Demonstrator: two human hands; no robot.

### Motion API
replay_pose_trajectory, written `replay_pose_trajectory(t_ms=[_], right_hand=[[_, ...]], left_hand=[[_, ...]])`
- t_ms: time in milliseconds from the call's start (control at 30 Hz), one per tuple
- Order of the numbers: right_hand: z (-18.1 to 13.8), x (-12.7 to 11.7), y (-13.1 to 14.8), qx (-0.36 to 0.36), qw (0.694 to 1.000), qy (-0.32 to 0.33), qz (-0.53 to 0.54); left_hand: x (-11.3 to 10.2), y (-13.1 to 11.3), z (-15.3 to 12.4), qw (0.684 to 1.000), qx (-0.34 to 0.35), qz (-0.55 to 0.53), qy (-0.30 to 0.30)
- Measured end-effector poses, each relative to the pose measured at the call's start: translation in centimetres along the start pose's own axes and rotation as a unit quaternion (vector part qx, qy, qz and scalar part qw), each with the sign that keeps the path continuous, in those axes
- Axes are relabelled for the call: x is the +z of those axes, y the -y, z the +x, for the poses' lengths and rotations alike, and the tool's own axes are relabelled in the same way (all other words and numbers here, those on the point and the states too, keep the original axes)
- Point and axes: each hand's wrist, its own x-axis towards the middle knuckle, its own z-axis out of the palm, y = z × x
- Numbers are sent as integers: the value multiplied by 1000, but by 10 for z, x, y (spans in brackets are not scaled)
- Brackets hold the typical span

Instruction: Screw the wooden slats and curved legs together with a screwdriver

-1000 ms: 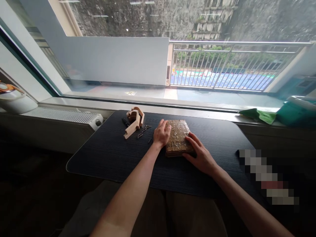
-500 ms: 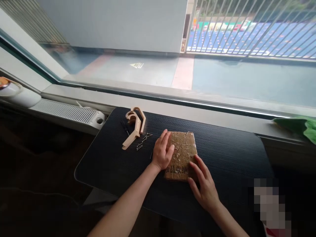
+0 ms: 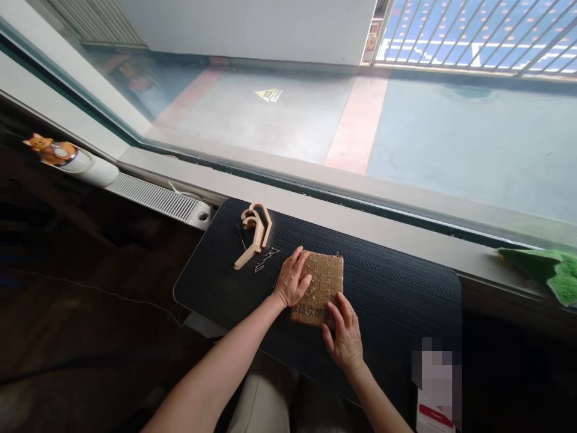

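A brown cardboard pad (image 3: 319, 279), pitted with small holes and printed with dark characters along its near edge, lies flat on the black table (image 3: 396, 313). My left hand (image 3: 293, 279) rests on its left edge, fingers stretched forward and thumb apart on top. At the near right corner, my right hand (image 3: 345, 331) touches the pad with spread, slightly bent fingers. Left of the pad are pale wooden hook-shaped pieces (image 3: 258, 236), one partly behind another. Several metal screws (image 3: 265, 260) lie beside them, and a dark slim tool (image 3: 240, 236), perhaps a screwdriver, is behind.
Beyond the table run a white windowsill (image 3: 279, 201) and a large window. A white radiator (image 3: 157, 195) is at left, with an orange animal figure (image 3: 51, 149) at its far end. Green cloth (image 3: 545, 270) lies on the sill at right. A blurred-out item (image 3: 435, 385) is at the near right.
The view has tilted down and shifted, so the table sits differently in the picture. Both hands stay on the cardboard pad, at much the same places.
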Motion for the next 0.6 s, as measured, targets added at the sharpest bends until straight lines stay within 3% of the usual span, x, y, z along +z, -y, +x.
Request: replay_pose_trajectory(t_ms=[600], right_hand=[[-1, -1, -5, 1, 1000, 4, 16]], left_hand=[[0, -2, 3, 1000, 0, 14, 14]])
